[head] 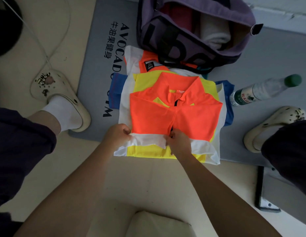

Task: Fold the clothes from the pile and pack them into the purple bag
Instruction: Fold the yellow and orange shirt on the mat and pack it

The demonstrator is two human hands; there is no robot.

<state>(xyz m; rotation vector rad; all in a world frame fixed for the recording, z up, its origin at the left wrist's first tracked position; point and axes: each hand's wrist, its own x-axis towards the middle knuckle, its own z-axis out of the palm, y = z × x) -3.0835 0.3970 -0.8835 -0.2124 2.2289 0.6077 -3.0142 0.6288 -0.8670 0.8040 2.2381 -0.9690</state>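
The purple bag [191, 36] is cut off by the top edge of the view, so its far end cannot be seen; its open mouth shows a rolled pale item and something dark red inside, neither clear enough to name. The pile of clothes [131, 93] just this side of the bag is mostly covered by the top garment, and only edges of it show: a blue cloth poking out left and right, white fabric, and an orange piece with a small black tag tucked partly under the bag. Print on the grey mat [101, 48] beneath is partly hidden by the clothes.

The orange polo shirt [174, 113] lies flat on top of the pile, its long axis running from the person toward the bag, collar end nearest the bag and hem end nearest the person. It is bright orange with yellow panels and a white band across the near end; both sides are folded in and meet along a centre seam.

The left hand [117, 134] pinches the white band at the shirt's near left corner, fingers curled on the cloth. The right hand [177, 142] grips the same band near the centre seam, fingers bunched in the fabric.

A plastic water bottle [263, 89] lies on its side on the mat, right of the shirt.
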